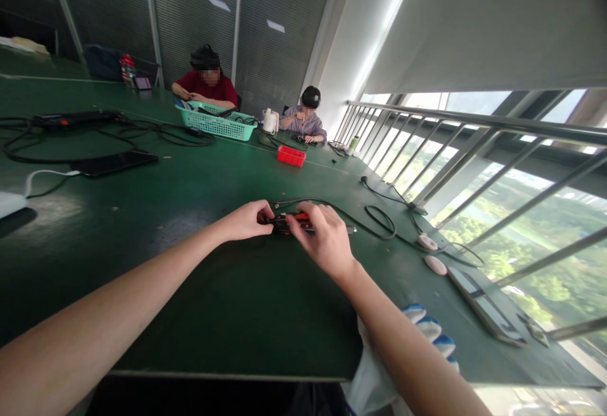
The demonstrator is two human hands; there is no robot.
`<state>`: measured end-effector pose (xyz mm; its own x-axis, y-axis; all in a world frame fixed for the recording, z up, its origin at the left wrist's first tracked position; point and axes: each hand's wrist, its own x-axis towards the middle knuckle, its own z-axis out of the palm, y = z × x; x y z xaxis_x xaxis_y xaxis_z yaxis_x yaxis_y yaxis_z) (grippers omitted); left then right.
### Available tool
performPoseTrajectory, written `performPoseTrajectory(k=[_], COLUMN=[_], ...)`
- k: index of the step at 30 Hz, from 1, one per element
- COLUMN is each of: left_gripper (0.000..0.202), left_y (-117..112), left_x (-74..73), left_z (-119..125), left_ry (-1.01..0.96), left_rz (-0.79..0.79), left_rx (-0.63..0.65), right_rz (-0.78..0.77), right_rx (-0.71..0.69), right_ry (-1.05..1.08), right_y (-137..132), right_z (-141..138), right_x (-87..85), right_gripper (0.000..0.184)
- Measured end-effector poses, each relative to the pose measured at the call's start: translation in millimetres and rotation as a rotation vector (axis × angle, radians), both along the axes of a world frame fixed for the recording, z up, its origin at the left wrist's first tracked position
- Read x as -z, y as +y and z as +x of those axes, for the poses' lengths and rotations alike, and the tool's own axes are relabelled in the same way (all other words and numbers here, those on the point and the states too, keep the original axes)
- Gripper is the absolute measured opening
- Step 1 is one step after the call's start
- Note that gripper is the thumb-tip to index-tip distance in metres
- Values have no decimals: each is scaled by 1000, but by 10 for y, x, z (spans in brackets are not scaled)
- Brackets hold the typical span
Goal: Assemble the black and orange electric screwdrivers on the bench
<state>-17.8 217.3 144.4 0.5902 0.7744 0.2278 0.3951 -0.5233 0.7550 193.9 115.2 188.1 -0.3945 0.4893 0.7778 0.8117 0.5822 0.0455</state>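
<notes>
In the head view a long black tool with orange parts (283, 220) lies low over the green table (227, 321). Its kind I cannot make out; a silvery tip shows at its right end. My left hand (251, 220) is closed around the tool's left end, fingers pinched. Over its orange middle, my right hand (327, 236) curls with thumb and fingers gripping, covering much of it. A black cord (341, 210) passes behind both hands and loops to the right.
A teal basket (213, 124) and a red bin (291, 157) stand farther back, near two seated people. On the left lie a black phone (116, 162) and cables. Blue-tipped white gloves (429, 327) sit beside my right forearm. A tablet (486, 305) lies near the railing (474, 122).
</notes>
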Motion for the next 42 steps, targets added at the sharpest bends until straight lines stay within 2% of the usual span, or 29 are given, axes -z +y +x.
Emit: performPoseTrajectory(k=[3, 8, 15, 20, 24, 26, 29, 32, 38, 42], left_gripper=[29, 30, 31, 33, 33, 32, 32, 31, 31, 30], left_y=[-3, -17, -4, 8, 14, 6, -14, -21, 8, -7], left_x=[-8, -27, -4, 12, 18, 7, -20, -28, 13, -5], left_z=[-6, -10, -7, -9, -12, -14, -14, -11, -5, -6], left_ry=[13, 14, -17, -19, -10, -4, -3, 0, -4, 5], left_rz=[-1, -34, -41, -48, -23, -22, -36, -49, -27, -28], left_rx=[-9, -16, -11, -18, -17, -17, -24, -29, -25, -25], right_rz=[53, 117, 112, 32, -44, -64, -69, -47, -32, -21], right_rx=[17, 149, 168, 208, 95, 102, 163, 190, 205, 206], right_ry=[74, 200, 60, -13, 0, 20, 181, 318, 201, 224], right_y=[11, 30, 64, 71, 56, 57, 67, 88, 137, 135], right_z=[94, 280, 304, 349, 372, 373, 366, 353, 340, 343], right_x=[-8, -38, -80, -115, -117, -101, -66, -41, -20, -6], right_gripper=[10, 10, 8, 20, 39, 36, 28, 27, 23, 24])
